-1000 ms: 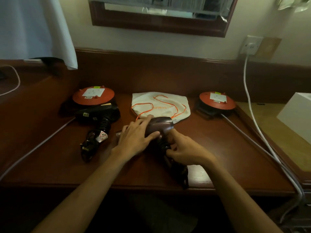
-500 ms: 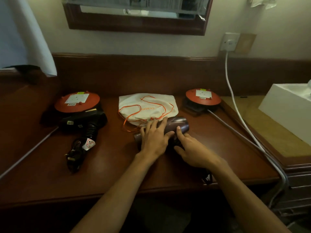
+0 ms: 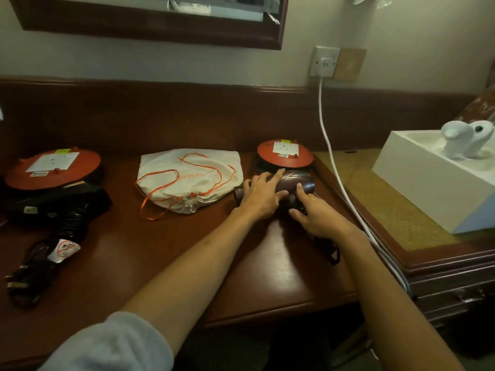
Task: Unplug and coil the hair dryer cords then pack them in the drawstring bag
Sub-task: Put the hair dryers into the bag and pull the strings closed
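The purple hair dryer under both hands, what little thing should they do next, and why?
Probably lift the purple hair dryer toward the drawstring bag. Both hands, left and right, already rest on it, and the bag lies beside it with its neck drawn shut.

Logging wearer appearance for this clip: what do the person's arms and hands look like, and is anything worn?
Both forearms are bare. The left hand and right hand show no gloves, rings, watch or markings. A pale grey sleeve sits pushed up on the left upper arm; no sleeve shows on the right.
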`<state>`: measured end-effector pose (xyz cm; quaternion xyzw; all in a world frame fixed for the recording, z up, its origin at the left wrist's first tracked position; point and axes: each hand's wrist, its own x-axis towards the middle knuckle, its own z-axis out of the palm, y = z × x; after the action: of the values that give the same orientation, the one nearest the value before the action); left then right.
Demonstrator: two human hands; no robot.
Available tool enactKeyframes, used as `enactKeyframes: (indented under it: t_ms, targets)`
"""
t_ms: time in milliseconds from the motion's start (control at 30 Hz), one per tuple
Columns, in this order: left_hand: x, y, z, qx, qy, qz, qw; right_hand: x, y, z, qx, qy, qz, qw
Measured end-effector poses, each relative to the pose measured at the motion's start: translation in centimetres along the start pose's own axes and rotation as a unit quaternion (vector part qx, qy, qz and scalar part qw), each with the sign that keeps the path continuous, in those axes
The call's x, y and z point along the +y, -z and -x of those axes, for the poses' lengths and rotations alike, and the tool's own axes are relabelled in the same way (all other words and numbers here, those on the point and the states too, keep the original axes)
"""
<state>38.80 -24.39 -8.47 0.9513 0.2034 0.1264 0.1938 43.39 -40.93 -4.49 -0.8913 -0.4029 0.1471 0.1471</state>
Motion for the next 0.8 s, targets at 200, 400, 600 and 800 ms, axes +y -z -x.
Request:
enactKeyframes:
  t_ms: [200,400,600,800]
  targets:
    - [0.0,-0.2,-1.2,0.049,-0.028,0.081,0.995,1.3,0.3,-2.0,0.005,-0.005,0.032,0.999]
    - [-6.3,2.5,6.4,0.122,-0.067,0.063,0.988,0.2,0.5,-2.2,0.005,-0.061,0.129,0.99]
    - [-16.0,8.1,13.2,0.24,0.105,0.037,0.964,-7.5,-3.3,-1.5,0.26,0.078,-0.031,0.962]
    - [-16.5,9.1,11.6,0.216,0.158,-0.022,0.963,-17.7,-9.0,-7.4,0.181,0.152,-0.219,0.947]
